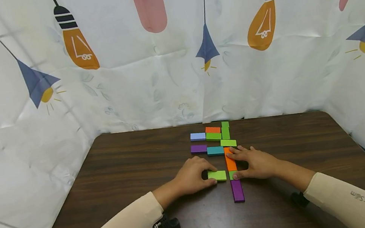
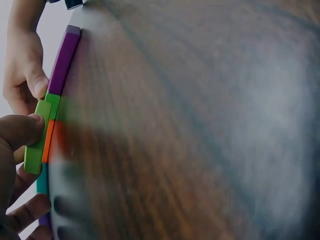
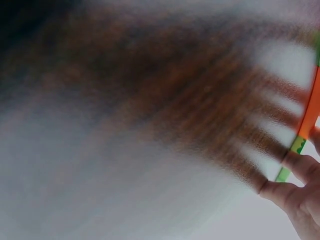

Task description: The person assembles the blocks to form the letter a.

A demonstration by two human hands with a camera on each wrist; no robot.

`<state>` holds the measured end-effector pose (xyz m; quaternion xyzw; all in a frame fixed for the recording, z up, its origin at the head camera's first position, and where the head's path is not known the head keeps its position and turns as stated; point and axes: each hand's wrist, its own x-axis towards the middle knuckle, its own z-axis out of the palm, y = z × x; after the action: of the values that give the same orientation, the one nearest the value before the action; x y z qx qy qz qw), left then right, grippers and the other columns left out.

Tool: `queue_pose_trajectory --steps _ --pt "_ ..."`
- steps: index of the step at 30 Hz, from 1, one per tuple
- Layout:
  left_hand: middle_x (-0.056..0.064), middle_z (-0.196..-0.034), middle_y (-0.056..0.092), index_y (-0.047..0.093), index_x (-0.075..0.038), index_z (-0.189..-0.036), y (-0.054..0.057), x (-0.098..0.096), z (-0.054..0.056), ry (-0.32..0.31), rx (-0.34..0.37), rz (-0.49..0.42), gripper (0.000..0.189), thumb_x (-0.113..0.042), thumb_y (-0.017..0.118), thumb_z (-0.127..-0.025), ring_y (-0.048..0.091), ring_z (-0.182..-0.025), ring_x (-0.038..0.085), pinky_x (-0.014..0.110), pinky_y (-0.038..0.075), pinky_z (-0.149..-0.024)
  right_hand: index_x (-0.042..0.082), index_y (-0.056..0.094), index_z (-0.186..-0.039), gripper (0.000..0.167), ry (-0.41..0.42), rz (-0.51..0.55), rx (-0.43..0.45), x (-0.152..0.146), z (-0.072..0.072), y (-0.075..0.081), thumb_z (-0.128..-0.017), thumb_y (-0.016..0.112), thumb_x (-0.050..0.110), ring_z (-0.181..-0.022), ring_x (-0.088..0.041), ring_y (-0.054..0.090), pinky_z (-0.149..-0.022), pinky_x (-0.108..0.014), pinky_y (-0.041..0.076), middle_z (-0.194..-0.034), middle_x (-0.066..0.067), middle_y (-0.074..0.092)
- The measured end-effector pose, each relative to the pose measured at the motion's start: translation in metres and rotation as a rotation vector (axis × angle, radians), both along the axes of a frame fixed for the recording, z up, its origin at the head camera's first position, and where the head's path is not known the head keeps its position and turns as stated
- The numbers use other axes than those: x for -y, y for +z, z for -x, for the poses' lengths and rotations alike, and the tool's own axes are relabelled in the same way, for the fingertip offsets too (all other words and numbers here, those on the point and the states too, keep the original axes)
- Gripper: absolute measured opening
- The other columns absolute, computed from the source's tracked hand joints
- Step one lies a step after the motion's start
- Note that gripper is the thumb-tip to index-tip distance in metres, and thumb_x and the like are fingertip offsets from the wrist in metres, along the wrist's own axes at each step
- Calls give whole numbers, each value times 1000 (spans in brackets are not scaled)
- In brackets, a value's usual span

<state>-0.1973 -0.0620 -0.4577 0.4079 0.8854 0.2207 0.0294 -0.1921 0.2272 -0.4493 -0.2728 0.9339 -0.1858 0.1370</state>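
My left hand (image 1: 193, 176) pinches a lime green block (image 1: 217, 176) between thumb and fingers, just left of a column of flat blocks. In the left wrist view that lime block (image 2: 37, 137) overlaps the column behind it. Across the column, my right hand (image 1: 257, 162) has its fingers spread, fingertips on a long orange block (image 1: 230, 163) and the thumb at a small green block (image 1: 232, 175) below it. A dark purple block (image 1: 237, 191) forms the near end. In the right wrist view, the right fingers (image 3: 295, 167) rest along the orange and green pieces.
Further up lie a teal block (image 1: 215, 151), a purple block (image 1: 198, 149), a light blue block (image 1: 198, 137), a red-orange block (image 1: 213, 129) and several green blocks (image 1: 225, 133). The dark wooden table (image 1: 134, 165) ends at a printed curtain (image 1: 132, 93).
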Motion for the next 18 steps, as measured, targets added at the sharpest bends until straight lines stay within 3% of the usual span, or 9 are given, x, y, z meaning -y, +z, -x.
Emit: queue_pose_trajectory --steps 18 --pt "-12 -111 71 78 -26 -116 -5 -11 -4 25 -48 42 32 -41 81 -88 54 -108 15 39 43 -99 18 42 -158 88 -2 5 0 1 -1 2 -89 67 67 -151 -40 24 -115 -69 19 -165 -6 30"
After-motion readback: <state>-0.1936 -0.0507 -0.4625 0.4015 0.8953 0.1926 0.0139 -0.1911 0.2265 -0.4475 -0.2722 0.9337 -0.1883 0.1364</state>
